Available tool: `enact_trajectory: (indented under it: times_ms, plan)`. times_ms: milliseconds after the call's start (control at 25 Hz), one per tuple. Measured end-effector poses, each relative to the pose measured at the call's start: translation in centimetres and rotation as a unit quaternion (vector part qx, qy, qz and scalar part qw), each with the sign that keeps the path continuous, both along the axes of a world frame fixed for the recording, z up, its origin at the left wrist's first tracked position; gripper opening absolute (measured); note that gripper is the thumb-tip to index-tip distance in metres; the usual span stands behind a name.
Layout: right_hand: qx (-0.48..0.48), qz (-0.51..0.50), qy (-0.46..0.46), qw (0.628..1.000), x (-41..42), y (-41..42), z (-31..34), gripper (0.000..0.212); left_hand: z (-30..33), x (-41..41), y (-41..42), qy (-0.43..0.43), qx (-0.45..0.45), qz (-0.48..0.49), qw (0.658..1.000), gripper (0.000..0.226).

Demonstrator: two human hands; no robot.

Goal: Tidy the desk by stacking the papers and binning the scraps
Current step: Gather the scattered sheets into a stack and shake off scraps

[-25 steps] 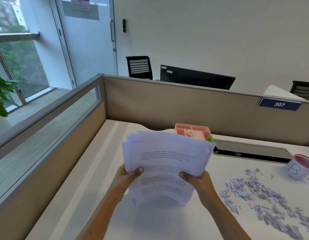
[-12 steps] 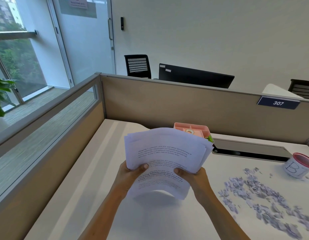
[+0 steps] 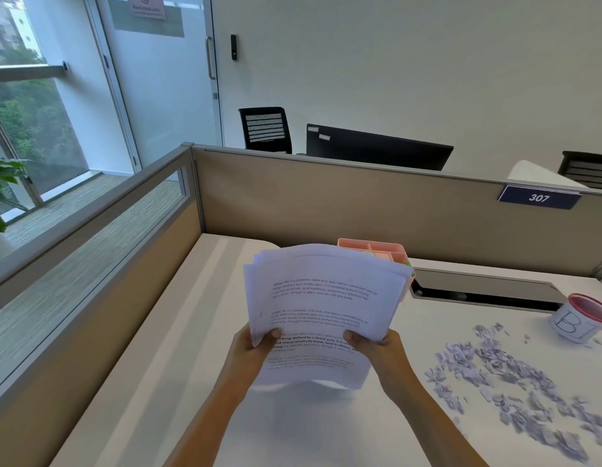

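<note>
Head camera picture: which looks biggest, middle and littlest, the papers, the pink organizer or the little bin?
1. papers, though nearest the camera
2. bin and pink organizer: unsure, since the papers hide much of the organizer.

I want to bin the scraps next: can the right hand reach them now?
Probably not yet: the right hand grips the papers together with the left hand. The scraps lie unobstructed to its right.
</note>
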State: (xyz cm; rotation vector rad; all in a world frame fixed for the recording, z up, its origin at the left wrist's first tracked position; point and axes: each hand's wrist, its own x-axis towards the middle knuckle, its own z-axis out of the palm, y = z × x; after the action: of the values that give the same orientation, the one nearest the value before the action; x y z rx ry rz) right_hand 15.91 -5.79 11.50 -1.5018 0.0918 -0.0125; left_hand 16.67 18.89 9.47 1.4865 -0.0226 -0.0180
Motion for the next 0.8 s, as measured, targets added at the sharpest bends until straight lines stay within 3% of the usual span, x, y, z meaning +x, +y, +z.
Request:
enact_trajectory:
  times_ms: [120, 280, 560, 800]
  plan:
    - [0.0, 0.004, -0.003, 1.0, 0.0, -0.9, 0.3, 0.046, 0.5, 0.2, 1.3, -0.014, -0.04, -0.054, 0.998, 0.048]
    - [0.013, 0.021, 0.01, 1.0, 0.0, -0.5, 0.0, 0.046, 0.7, 0.5, 0.2, 0.019, -0.033, -0.084, 0.996, 0.066]
    - [0.004, 0.005, 0.002, 1.0, 0.5, -0.8, 0.9, 0.045, 1.2, 0.6, 0.2, -0.023, -0.039, -0.012, 0.999, 0.049]
    - [-0.004, 0.035, 0.009, 0.999, 0.3, -0.4, 0.3, 0.046, 0.5, 0.4, -1.0, 0.009, -0.019, -0.055, 0.998, 0.031]
